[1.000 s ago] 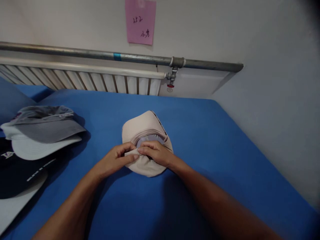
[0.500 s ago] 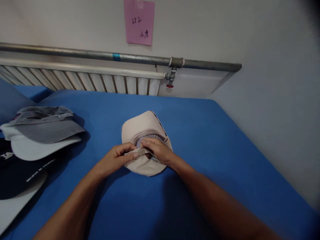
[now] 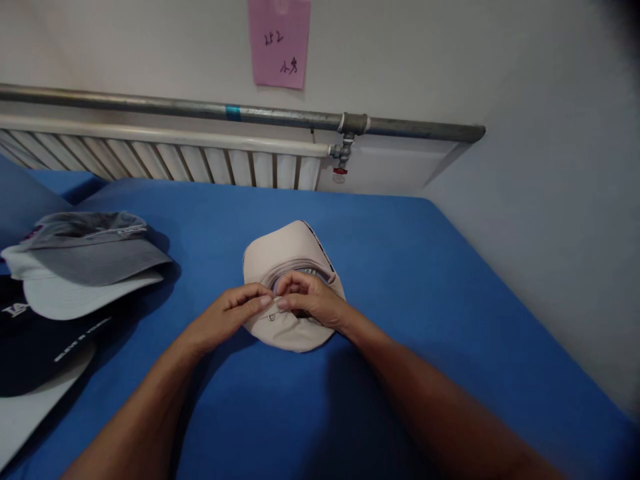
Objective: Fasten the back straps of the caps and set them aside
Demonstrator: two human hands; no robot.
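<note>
At the far left, a pale brim (image 3: 30, 417) is being overlapped by a dark cap (image 3: 25, 353) with white lettering. On the far side of it, a whitish cap (image 3: 80, 297) is being partly covered by a grey cap (image 3: 100, 260), and all are being borne by a blue surface (image 3: 400, 267). Beyond, along the wall, a white radiator (image 3: 215, 163) is being topped by a metal pipe (image 3: 165, 103) with a blue band.

Nearer the middle, the near edge of a beige cap (image 3: 287, 247) is being pinched between the thumb and forefinger of the left hand (image 3: 230, 317). The cap is being kept on the blue surface, its brim pointing to the far side and its opening facing up; a small metal fitting (image 3: 271, 317) is being shown just below the left thumb. High on the wall, a pink note (image 3: 280, 40) is being displayed with handwriting. The same edge of the beige cap is being pinched by the right hand (image 3: 316, 303), its fingers curled just beside the left fingertips. Farther right and beyond, the pipe is being joined by a red-handled valve (image 3: 345, 157).
</note>
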